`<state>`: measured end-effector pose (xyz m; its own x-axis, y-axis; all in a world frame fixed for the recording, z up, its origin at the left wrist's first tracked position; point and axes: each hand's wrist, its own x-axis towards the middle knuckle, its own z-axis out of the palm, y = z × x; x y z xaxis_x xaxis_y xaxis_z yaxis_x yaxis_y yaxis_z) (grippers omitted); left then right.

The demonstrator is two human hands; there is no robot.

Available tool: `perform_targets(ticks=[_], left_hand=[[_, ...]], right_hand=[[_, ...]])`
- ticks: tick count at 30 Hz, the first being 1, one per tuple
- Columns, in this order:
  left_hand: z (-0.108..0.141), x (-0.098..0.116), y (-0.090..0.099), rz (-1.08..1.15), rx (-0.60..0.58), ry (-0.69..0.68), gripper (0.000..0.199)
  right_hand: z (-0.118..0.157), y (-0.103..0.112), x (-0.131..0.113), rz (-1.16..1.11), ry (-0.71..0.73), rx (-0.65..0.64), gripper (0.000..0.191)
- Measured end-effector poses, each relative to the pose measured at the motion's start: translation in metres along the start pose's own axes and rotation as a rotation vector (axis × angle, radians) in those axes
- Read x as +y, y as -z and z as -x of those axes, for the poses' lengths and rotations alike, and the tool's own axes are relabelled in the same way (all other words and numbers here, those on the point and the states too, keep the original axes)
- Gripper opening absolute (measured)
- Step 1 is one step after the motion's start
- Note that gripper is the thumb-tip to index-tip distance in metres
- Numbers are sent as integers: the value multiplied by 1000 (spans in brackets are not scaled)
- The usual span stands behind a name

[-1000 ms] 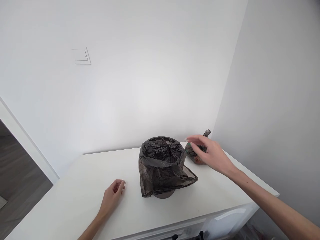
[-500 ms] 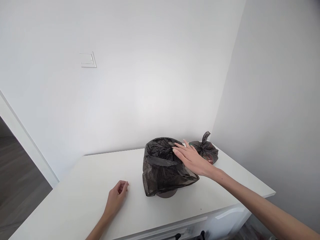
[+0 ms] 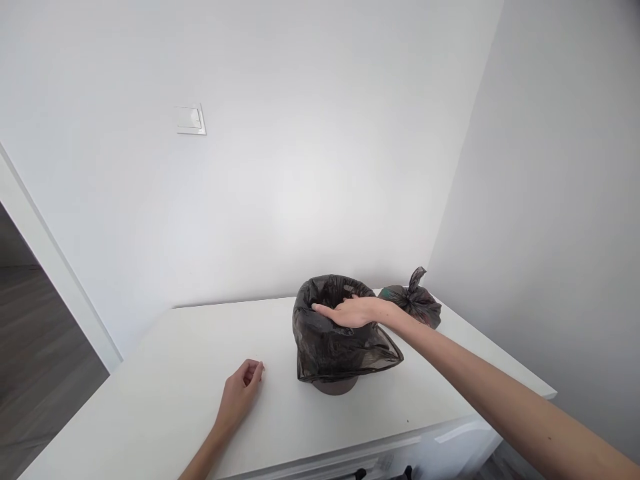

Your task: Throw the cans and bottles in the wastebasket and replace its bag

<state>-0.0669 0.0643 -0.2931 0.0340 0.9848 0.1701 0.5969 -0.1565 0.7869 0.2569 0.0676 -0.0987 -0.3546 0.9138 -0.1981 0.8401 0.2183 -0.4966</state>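
Observation:
A black plastic bag (image 3: 330,350) lines a brown bin (image 3: 336,387), its edge folded down over the outside. My right hand (image 3: 350,312) reaches into the bag's mouth with the thumb stretched apart along the near rim. Its other fingers point down inside, partly hidden, and I see nothing held. To the left of the bin, my left hand (image 3: 243,383) rests on the white cabinet top (image 3: 200,360). Its fingers are curled in, thumb against forefinger, with no object showing.
A knotted dark plastic bag (image 3: 413,303) with something in it sits behind the bin on the right, near the wall corner. A light switch (image 3: 190,120) is on the wall. Dark handles (image 3: 360,473) stick out at the cabinet front. Left lies a doorway with dark flooring (image 3: 30,347).
My right hand has moved from over the gathered bag down into its mouth, pressing the plastic inward so the opening is wider and deeper. My left hand has stayed on the cabinet top.

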Motion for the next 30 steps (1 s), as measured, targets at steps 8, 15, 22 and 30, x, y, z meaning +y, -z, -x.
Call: perform_targets(ticks=[8,15,22,30], left_hand=[[-3,-10,-3,15,-19,4,47],[-5,-16,-6,35,-12,20,45],[-6,-12,-6,25,7,22,44],[-2,-2,-6,0,14,21,44]], right_hand=[[18,8,-20,-13,-27,-3,82],[59,-11,45,-91,-218,752,58],[60,-12,64,-903,-330,399,31],[129,9,117,-787,-441,522,16]])
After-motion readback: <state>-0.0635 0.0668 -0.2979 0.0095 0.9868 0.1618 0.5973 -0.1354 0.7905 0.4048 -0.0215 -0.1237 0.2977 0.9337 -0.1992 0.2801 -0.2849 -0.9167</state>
